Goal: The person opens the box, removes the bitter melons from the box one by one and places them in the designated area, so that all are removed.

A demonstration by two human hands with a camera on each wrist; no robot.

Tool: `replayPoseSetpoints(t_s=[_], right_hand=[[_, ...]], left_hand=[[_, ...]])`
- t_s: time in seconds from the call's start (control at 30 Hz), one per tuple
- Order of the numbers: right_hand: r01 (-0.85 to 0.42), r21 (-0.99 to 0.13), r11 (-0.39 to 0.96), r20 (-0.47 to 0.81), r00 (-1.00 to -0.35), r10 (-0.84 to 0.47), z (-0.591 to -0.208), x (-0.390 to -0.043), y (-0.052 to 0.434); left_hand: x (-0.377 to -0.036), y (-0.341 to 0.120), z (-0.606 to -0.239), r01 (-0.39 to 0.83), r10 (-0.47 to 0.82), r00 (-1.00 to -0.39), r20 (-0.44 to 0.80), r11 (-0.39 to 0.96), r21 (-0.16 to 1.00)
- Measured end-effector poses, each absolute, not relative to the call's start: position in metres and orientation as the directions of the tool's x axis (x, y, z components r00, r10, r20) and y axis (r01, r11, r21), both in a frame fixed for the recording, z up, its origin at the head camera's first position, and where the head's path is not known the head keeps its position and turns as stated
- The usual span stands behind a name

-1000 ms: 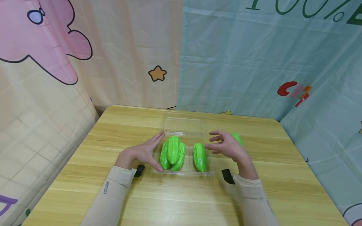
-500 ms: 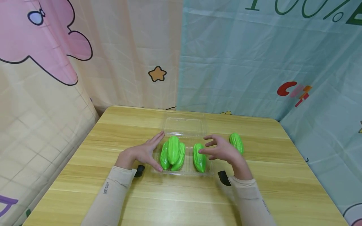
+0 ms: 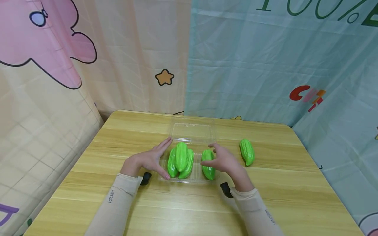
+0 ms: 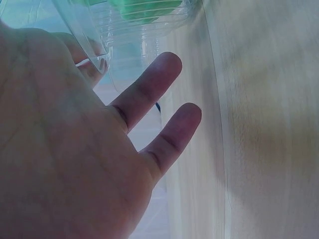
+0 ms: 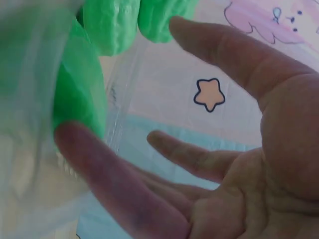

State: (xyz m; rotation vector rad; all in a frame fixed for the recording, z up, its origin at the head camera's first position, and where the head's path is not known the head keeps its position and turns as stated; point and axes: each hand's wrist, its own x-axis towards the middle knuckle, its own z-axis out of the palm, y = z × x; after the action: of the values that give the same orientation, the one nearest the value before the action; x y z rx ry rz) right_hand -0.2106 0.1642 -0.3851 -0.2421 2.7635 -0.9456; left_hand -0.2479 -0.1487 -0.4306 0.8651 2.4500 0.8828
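A clear plastic clamshell box [image 3: 196,180] lies opened on the table, its lid [image 3: 193,131] folded back on the far side. Three green bitter melons [image 3: 181,157] are piled in its left half, one on top. A single bitter melon [image 3: 209,173] lies at the box's right side. My left hand [image 3: 148,160] spans the box's left edge with fingers spread; in the left wrist view, some fingers touch the clear plastic wall [image 4: 144,30]. My right hand [image 3: 225,160] hovers over the right bitter melon, thumb and fingers apart, partly hiding it. Whether it touches the melon, I cannot tell.
Another bitter melon [image 3: 247,152] lies on the wooden table [image 3: 189,209], right of the box. Printed curtains [image 3: 236,65] hang behind the table and along both sides. A black strap piece [image 3: 226,190] sticks out at the right wrist.
My right hand has moved left and slightly down, from beside the loose bitter melon to over the one in the box, uncovering the loose one. The left hand has stayed put.
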Motion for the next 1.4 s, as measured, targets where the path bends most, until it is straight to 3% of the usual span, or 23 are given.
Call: replayPoseSetpoints(t_s=[0.3, 0.63, 0.77, 1.17, 1.4], right_hand=[[-0.075, -0.481, 0.873, -0.088, -0.987, -0.134, -0.391, -0.199, 0.139], [-0.167, -0.227, 0.959, 0.055, -0.986, -0.159, -0.406, -0.191, 0.125], [-0.176, -0.257, 0.95, 0.047, -0.984, -0.169, -0.407, -0.192, 0.126], [-0.108, -0.491, 0.864, -0.101, -0.979, -0.179, -0.407, -0.201, 0.132], [-0.077, -0.531, 0.844, -0.145, -0.973, -0.18, -0.41, -0.204, 0.132]], left_hand=[[-0.247, -0.148, -0.429, 0.42, 0.666, -0.732, -0.145, 0.609, 0.673], [-0.246, -0.148, -0.43, 0.413, 0.672, -0.727, -0.144, 0.595, 0.689], [-0.246, -0.148, -0.43, 0.412, 0.671, -0.726, -0.15, 0.599, 0.687], [-0.246, -0.148, -0.429, 0.427, 0.668, -0.731, -0.137, 0.606, 0.671], [-0.246, -0.148, -0.429, 0.429, 0.666, -0.736, -0.124, 0.6, 0.676]])
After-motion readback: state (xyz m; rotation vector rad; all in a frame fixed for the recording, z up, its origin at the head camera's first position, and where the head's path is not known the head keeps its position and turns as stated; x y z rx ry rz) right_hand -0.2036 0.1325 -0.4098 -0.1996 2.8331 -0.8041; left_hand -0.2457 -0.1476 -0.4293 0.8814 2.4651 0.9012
